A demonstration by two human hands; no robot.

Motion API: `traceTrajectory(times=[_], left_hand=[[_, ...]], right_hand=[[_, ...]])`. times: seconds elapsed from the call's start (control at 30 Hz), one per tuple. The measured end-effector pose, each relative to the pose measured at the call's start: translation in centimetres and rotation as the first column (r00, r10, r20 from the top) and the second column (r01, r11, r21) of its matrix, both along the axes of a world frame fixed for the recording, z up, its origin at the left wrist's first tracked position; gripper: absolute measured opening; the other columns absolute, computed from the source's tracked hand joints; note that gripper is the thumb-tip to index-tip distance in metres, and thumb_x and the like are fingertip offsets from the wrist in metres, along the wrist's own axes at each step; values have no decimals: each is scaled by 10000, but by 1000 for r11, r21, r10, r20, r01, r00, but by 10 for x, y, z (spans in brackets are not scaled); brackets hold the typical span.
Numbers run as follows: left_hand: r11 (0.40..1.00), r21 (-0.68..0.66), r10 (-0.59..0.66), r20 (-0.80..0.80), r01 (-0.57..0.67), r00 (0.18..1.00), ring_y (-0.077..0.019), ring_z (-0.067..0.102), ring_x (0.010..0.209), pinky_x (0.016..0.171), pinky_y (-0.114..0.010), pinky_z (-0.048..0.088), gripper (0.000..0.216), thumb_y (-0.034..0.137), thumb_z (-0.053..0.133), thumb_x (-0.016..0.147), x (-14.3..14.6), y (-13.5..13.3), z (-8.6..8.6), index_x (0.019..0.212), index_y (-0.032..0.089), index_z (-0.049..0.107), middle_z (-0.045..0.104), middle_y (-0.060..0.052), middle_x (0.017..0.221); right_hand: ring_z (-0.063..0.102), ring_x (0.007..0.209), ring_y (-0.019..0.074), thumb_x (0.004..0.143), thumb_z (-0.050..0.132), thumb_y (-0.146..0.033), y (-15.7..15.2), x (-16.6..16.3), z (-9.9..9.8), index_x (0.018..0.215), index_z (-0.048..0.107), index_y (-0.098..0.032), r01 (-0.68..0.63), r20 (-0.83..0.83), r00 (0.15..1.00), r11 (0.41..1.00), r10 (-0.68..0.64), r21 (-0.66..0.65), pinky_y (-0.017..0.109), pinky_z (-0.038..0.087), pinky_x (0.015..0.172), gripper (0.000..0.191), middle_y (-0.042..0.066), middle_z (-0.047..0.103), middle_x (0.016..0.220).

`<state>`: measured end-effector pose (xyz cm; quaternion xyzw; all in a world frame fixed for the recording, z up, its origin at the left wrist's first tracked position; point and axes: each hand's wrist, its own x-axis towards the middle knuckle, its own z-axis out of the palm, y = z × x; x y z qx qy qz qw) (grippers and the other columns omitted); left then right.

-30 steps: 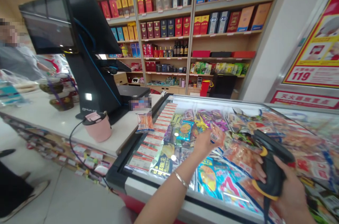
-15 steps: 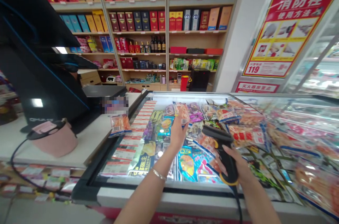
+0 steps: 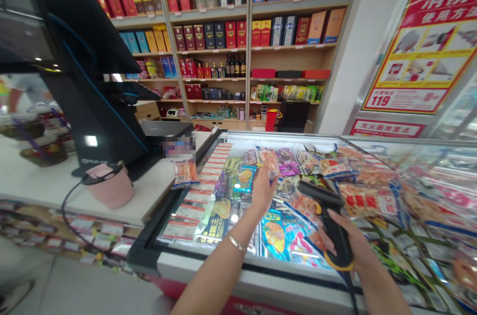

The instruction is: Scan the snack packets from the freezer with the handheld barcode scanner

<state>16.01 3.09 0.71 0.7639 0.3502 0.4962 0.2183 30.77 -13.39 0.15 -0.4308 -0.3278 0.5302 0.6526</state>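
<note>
My left hand (image 3: 261, 191) is raised over the glass-topped freezer (image 3: 238, 260) and holds a small orange snack packet (image 3: 269, 161) upright at its fingertips. My right hand (image 3: 350, 245) grips a black and yellow barcode scanner (image 3: 330, 220), whose head points left toward the packet, a short gap away. A thin bracelet (image 3: 237, 242) circles my left wrist. Under the glass lie many colourful snack bags.
On the white counter (image 3: 44, 181) at the left stand a black checkout terminal (image 3: 85, 71), a pink cup (image 3: 112, 188) with a cable, and another orange packet (image 3: 185, 173). Shelves of boxes and bottles (image 3: 223, 37) fill the back wall. A red poster (image 3: 421, 56) hangs at right.
The view swung right and then back a little to the left. My left hand lifted the packet off the glass, and my right hand brought the scanner in close to it.
</note>
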Motion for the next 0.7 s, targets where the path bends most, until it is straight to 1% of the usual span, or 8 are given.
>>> traceTrajectory(times=[0.1,0.17,0.27,0.33,0.43,0.5,0.6,0.7], left_hand=[[1000,-18,0,-25,-1,1000,-219,512,1217,990,-348,421,628,216,524,863,1,1,-3,1440,223,277,549,-124,1298],[1000,-19,-1,-31,0,1000,-215,512,1218,997,-349,418,622,221,520,867,0,1,0,1439,223,278,550,-122,1299],[999,-4,38,23,-38,999,-211,504,1230,1012,-347,407,633,225,531,865,-13,-1,14,1443,230,272,529,-118,1333],[994,-3,108,99,-108,989,-215,493,1247,1023,-354,401,663,237,547,859,-34,-3,29,1452,227,249,498,-124,1371],[979,4,200,171,-203,965,-225,466,1279,1042,-375,387,719,276,587,839,-83,-8,46,1458,231,223,460,-121,1413],[968,19,242,169,-249,955,-233,449,1296,1051,-380,380,744,296,618,817,-125,-12,48,1453,234,237,454,-116,1420],[950,-30,313,121,-312,942,-244,481,1270,1020,-369,409,749,309,640,793,-190,-23,32,1441,241,270,497,-110,1385],[919,-127,381,53,-372,923,-238,558,1182,966,-352,452,726,315,620,804,-243,-37,2,1439,243,276,577,-98,1286]], right_hand=[[359,332,81,749,700,-498,2,8,3,751,592,-149,-44,-50,998,999,45,7,193,308,318,366,8,496,514],[379,355,81,741,710,-483,1,10,12,760,584,-154,-73,-59,995,997,75,23,185,310,314,353,12,510,573],[386,362,79,732,716,-458,-5,8,32,791,581,-167,-52,-54,997,996,56,70,190,338,324,326,4,506,603],[392,365,78,716,720,-435,-6,1,48,856,590,-179,-16,-58,998,993,23,117,191,338,316,320,4,524,656],[384,360,74,705,711,-425,2,-19,67,890,594,-184,-26,-64,997,982,38,185,196,346,317,326,-5,517,677],[375,359,68,712,699,-420,14,-38,75,871,588,-180,-55,-81,994,971,75,232,189,339,315,309,-7,509,675],[374,367,68,723,685,-416,36,-75,73,872,581,-180,-116,-123,980,955,154,273,176,318,302,298,-1,517,692],[364,360,68,704,702,-449,53,-116,54,837,575,-182,-211,-153,955,944,254,252,171,302,291,324,-10,509,655]])
